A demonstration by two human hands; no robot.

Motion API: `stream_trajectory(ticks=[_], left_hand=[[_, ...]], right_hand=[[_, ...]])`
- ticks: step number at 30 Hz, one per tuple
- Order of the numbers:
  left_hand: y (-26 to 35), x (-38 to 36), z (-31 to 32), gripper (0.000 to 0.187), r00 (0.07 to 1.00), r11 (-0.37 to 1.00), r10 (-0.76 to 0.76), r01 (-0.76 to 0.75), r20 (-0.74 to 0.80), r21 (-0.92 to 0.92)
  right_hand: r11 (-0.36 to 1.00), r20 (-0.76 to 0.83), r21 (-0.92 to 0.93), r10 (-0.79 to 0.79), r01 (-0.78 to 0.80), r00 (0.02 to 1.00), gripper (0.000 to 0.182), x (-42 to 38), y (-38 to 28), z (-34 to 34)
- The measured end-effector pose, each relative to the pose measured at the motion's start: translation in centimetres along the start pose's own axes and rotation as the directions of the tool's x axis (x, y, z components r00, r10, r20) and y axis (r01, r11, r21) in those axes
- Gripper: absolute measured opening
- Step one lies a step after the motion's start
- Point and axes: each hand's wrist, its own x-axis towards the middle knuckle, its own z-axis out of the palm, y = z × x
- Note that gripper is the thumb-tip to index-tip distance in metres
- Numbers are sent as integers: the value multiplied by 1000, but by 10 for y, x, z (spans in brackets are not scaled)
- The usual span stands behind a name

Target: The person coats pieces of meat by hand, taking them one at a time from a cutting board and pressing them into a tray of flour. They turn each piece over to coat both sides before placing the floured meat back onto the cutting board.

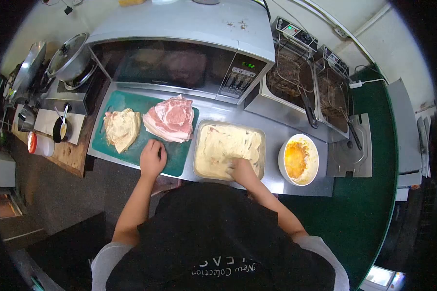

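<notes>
My left hand (153, 158) rests at the near edge of a green cutting board (175, 166), its fingers curled under with nothing visible in them. Just beyond it on the board lies raw pink meat with white fat (169, 119). Left of that sits a piece of meat coated in pale yellow (123, 129). My right hand (241, 171) reaches into a metal tray (195, 151), touching the pale, floury coating (228, 144) inside. Motion blur and the coating hide its fingertips.
A white bowl (317, 165) with orange-yellow liquid stands right of the tray. Behind the board is a microwave (170, 63). Two fryers with baskets (296, 80) stand at the back right. At left are a lidded pot (70, 60) and a small black pan (60, 133).
</notes>
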Motion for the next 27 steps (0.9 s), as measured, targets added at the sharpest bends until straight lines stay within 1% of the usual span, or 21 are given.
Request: stream_trajectory(ticks=[3, 6, 9, 12, 13, 15, 18, 19, 22, 25, 27], left_hand=[[1, 2, 0, 8, 1000, 1000, -4, 4, -8, -6], [2, 1, -3, 8, 1000, 1000, -12, 12, -1, -2], [2, 2, -2, 8, 999, 999, -30, 30, 16, -14], [3, 2, -2, 8, 1000, 999, -22, 22, 13, -28], [3, 2, -2, 8, 1000, 1000, -15, 15, 4, -28], [1, 1, -4, 9, 1000, 1000, -19, 19, 4, -22], [0, 1, -1, 9, 999, 999, -33, 34, 18, -18], [0, 1, -1, 9, 999, 999, -33, 33, 17, -15], [-1, 1, -2, 9, 999, 999, -32, 32, 20, -12], [0, 1, -3, 10, 999, 999, -33, 33, 25, -14], [0, 2, -3, 10, 999, 999, -31, 31, 21, -18]], right_hand=[[958, -29, 275, -75, 80, 997, 26, 18, -8, 11], [987, -81, 146, -61, 72, 995, 26, 30, -23, 3], [980, 2, 199, -19, 18, 1000, 24, 38, -21, 4], [996, -34, 82, -34, 36, 999, 24, 44, -20, 3], [995, -153, 42, -84, 91, 985, 25, 51, -14, 6], [982, -378, -50, -187, 182, 907, 28, 61, -4, 8], [947, -339, -321, -93, -22, 936, 31, 68, -1, -6], [935, -312, -342, -17, -96, 950, 32, 66, -4, -8], [933, -275, -338, 24, -120, 961, 34, 66, -7, -10], [975, -200, -188, 80, -118, 977, 40, 69, 2, -13], [996, -143, -94, -2, -11, 990, 43, 64, 5, -21]])
